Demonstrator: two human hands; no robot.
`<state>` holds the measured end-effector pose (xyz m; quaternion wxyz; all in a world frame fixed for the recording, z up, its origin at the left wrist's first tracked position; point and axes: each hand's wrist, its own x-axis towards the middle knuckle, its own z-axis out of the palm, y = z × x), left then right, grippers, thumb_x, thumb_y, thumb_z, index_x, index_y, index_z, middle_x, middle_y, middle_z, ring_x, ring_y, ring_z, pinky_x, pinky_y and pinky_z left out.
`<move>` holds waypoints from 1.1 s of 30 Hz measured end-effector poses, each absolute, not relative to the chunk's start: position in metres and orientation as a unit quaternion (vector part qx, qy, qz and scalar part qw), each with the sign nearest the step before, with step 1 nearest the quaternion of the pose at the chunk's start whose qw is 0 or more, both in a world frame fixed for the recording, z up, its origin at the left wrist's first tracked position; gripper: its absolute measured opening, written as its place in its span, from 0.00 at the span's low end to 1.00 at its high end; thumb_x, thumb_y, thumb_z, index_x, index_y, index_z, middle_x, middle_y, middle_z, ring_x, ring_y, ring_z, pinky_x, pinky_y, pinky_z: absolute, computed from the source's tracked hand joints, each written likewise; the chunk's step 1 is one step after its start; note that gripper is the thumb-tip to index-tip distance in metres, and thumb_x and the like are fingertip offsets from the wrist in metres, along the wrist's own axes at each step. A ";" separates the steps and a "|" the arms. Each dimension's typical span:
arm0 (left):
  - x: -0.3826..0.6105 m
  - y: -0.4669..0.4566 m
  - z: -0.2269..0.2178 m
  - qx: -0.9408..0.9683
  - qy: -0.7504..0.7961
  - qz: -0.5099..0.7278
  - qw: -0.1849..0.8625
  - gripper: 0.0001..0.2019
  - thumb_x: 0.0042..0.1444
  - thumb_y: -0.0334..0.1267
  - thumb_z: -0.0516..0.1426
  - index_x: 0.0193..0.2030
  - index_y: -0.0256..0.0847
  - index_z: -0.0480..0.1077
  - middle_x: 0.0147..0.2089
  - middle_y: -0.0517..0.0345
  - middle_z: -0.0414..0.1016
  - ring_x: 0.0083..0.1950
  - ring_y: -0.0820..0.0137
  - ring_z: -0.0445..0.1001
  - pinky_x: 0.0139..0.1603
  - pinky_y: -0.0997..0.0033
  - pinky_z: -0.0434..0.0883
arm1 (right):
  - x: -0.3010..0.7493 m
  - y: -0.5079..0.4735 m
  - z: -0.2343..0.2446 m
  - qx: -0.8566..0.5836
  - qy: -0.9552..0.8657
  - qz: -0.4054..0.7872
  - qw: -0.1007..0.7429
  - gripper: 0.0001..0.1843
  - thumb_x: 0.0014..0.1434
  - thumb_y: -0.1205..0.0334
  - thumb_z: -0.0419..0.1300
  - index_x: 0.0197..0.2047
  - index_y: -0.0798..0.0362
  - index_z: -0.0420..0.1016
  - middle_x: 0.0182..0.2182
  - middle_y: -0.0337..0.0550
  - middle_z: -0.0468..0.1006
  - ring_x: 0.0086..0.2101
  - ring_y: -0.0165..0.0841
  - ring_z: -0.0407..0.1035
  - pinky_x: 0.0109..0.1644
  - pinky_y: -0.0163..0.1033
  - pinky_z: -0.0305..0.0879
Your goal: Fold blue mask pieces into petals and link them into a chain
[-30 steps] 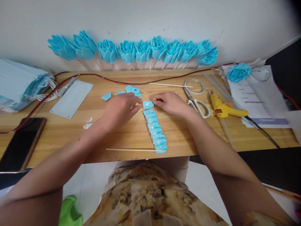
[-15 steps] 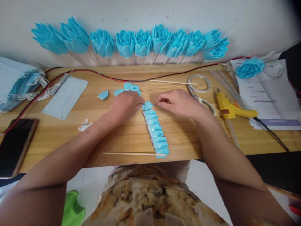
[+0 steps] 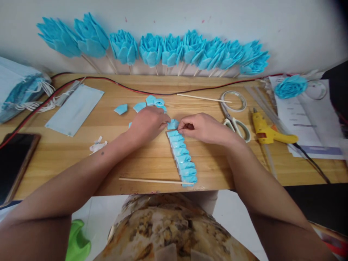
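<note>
At the top of a slanting row of overlapping blue fabric petals (image 3: 182, 158), a single folded blue petal (image 3: 172, 124) lies between my hands. My left hand (image 3: 150, 123) pinches its left edge. From the other side my right hand (image 3: 198, 127) has thumb and forefinger closed on its right edge. A thin wooden stick (image 3: 152, 181) lies across the row's near end. More loose petals (image 3: 151, 100) sit just beyond my left hand, partly covered by it, and one petal (image 3: 121, 109) lies apart to the left.
Blue fabric flowers (image 3: 150, 50) on sticks lean along the wall. To the right are scissors (image 3: 234, 125), a tape roll (image 3: 243, 101) and a yellow glue gun (image 3: 268, 130). A face mask (image 3: 76, 110), white scraps (image 3: 98, 145) and a phone (image 3: 17, 163) lie left. A red-black cable (image 3: 130, 86) crosses behind.
My right hand has come left and down to the top petal, closing the gap to it. That petal now sits slightly apart from the row. The whole view has shifted slightly.
</note>
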<state>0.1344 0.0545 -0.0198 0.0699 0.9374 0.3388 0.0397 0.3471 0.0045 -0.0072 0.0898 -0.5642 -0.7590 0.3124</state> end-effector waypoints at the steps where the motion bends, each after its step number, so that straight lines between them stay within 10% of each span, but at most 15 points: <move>1: 0.134 0.054 -0.020 0.938 0.337 0.044 0.068 0.13 0.64 0.33 0.53 0.42 0.40 0.80 0.39 0.51 0.79 0.46 0.62 0.75 0.43 0.65 0.66 | 0.348 0.005 -0.008 -0.557 -0.755 0.332 0.100 0.08 0.56 0.61 0.61 0.34 0.51 0.81 0.26 0.36 0.78 0.26 0.27 0.64 0.33 0.36 0.52; 33: 0.134 0.052 -0.022 0.949 0.303 0.029 0.081 0.13 0.67 0.36 0.52 0.42 0.39 0.79 0.40 0.50 0.79 0.45 0.59 0.76 0.44 0.62 0.67 | 0.349 0.010 -0.019 -0.593 -0.736 0.296 0.140 0.07 0.56 0.60 0.61 0.33 0.51 0.80 0.26 0.37 0.78 0.27 0.29 0.66 0.33 0.36 0.54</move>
